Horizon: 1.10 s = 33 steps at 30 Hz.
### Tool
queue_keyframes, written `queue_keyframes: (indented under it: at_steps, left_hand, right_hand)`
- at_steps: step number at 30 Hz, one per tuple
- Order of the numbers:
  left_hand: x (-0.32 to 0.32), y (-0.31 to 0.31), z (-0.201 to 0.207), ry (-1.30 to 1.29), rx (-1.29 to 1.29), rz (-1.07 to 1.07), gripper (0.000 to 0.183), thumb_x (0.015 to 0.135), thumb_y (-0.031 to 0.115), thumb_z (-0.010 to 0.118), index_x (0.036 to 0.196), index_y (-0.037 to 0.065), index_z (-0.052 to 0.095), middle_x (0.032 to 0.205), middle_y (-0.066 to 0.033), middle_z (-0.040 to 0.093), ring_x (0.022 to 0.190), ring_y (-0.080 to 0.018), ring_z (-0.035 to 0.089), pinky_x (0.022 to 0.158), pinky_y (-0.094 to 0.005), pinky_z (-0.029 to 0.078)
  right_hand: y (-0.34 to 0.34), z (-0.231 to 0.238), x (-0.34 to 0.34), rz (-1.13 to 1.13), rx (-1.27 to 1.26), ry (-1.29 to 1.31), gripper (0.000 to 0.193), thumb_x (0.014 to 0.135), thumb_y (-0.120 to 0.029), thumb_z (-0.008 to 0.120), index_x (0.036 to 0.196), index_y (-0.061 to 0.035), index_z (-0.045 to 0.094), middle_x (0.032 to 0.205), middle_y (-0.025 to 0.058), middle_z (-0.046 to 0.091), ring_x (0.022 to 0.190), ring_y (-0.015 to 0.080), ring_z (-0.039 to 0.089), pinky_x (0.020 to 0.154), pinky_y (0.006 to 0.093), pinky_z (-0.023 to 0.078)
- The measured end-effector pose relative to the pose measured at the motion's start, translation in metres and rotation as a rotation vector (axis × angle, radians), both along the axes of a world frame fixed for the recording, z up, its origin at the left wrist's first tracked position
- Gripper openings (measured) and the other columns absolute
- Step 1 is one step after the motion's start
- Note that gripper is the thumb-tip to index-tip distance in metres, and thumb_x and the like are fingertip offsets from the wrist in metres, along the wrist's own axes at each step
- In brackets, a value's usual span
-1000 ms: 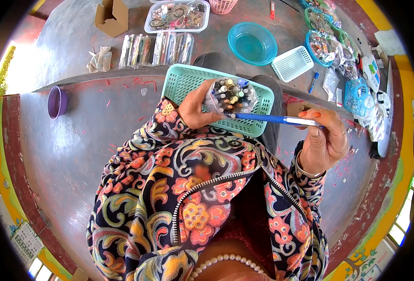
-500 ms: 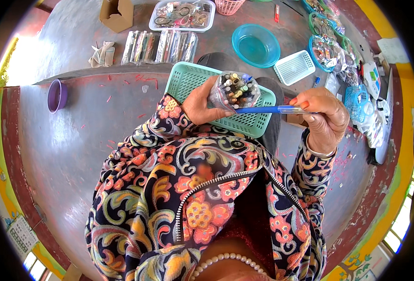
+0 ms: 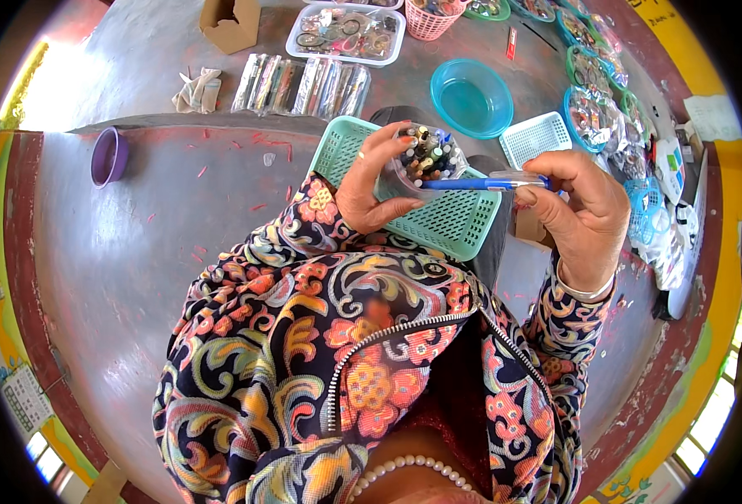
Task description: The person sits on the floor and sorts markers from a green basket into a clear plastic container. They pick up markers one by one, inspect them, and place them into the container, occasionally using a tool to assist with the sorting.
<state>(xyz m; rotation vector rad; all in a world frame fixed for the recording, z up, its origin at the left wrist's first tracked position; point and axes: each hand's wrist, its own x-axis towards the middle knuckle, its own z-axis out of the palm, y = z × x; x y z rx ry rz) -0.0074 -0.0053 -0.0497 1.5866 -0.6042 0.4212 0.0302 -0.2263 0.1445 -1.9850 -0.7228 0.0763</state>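
Observation:
My left hand (image 3: pixel 364 191) is closed around a clear plastic pack of pens (image 3: pixel 431 160), fingers along its far left side and thumb at the near edge. The pens stand close together, their ends facing up, in several colours. To the right, my right hand (image 3: pixel 588 210) pinches a blue pen (image 3: pixel 465 184) by its clear-capped end, thumb and fingers around the cap. The pen lies nearly level, its other end at the pack's near rim. Beneath the pack, a mint-green perforated basket (image 3: pixel 459 231) rests across my lap. Whether the pack touches the basket cannot be told.
Beyond my lap are a teal basin (image 3: pixel 472 99), a pale perforated basket (image 3: pixel 532 139), bagged pens (image 3: pixel 299 88) and a white tray of small items (image 3: pixel 350 44). A purple bowl (image 3: pixel 109 158) is at left. Filled baskets (image 3: pixel 588 122) crowd the far right.
My left fingers have spread up along the pack's far side. The right hand has turned, and its grip covers more of the pen's cap. The whole view has shifted slightly.

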Motion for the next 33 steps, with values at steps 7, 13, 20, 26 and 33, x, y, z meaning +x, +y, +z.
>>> queue_keyframes:
  at_steps: [7, 13, 20, 26, 33]
  left_hand:
    - [0.001, 0.004, 0.004, -0.183, 0.102, 0.127, 0.051, 0.073, 0.006, 0.078, 0.118, 0.002, 0.054, 0.144, -0.0278, 0.028, 0.128, -0.0404, 0.04, 0.103, -0.0438, 0.036]
    - [-0.005, 0.002, 0.017, -0.17, 0.099, 0.149, 0.04, 0.072, 0.006, 0.078, 0.105, 0.003, 0.056, 0.14, -0.0292, 0.034, 0.132, -0.0456, 0.035, 0.106, -0.0482, 0.032]
    - [-0.01, -0.007, 0.018, -0.188, 0.063, 0.114, 0.036, 0.072, 0.007, 0.077, 0.099, 0.003, 0.054, 0.139, -0.029, 0.036, 0.132, -0.0473, 0.034, 0.106, -0.0515, 0.032]
    - [-0.009, -0.011, 0.01, -0.229, 0.02, 0.062, 0.033, 0.074, 0.003, 0.075, 0.097, 0.002, 0.052, 0.139, -0.0307, 0.035, 0.133, -0.0482, 0.031, 0.107, -0.0508, 0.033]
    - [-0.016, -0.006, 0.019, -0.222, 0.065, -0.078, 0.028, 0.077, -0.004, 0.068, 0.098, 0.001, 0.051, 0.14, -0.0316, 0.033, 0.133, -0.0521, 0.029, 0.107, -0.0554, 0.03]
  right_hand:
    - [0.002, -0.005, 0.009, 0.169, 0.035, -0.082, 0.017, 0.077, -0.003, 0.073, 0.093, -0.0009, 0.067, 0.085, 0.0087, 0.066, 0.078, 0.0165, 0.063, 0.066, 0.0255, 0.048]
    - [0.01, -0.013, 0.001, 0.041, 0.061, -0.145, 0.017, 0.076, -0.002, 0.073, 0.092, -0.0013, 0.067, 0.085, 0.0089, 0.067, 0.075, 0.0169, 0.064, 0.066, 0.0262, 0.049]
    - [0.019, -0.022, -0.009, -0.084, 0.113, -0.09, 0.016, 0.078, -0.003, 0.073, 0.092, -0.0014, 0.066, 0.084, 0.0083, 0.067, 0.072, 0.0166, 0.064, 0.063, 0.0259, 0.049]
    - [0.014, -0.009, -0.016, 0.022, -0.052, -0.247, 0.017, 0.076, -0.001, 0.073, 0.092, -0.001, 0.066, 0.083, 0.01, 0.067, 0.071, 0.0192, 0.064, 0.063, 0.0267, 0.049]
    - [0.004, 0.0, -0.016, 0.123, -0.077, -0.226, 0.018, 0.075, -0.001, 0.072, 0.092, -0.0009, 0.067, 0.083, 0.0102, 0.066, 0.072, 0.0205, 0.064, 0.063, 0.0283, 0.05]
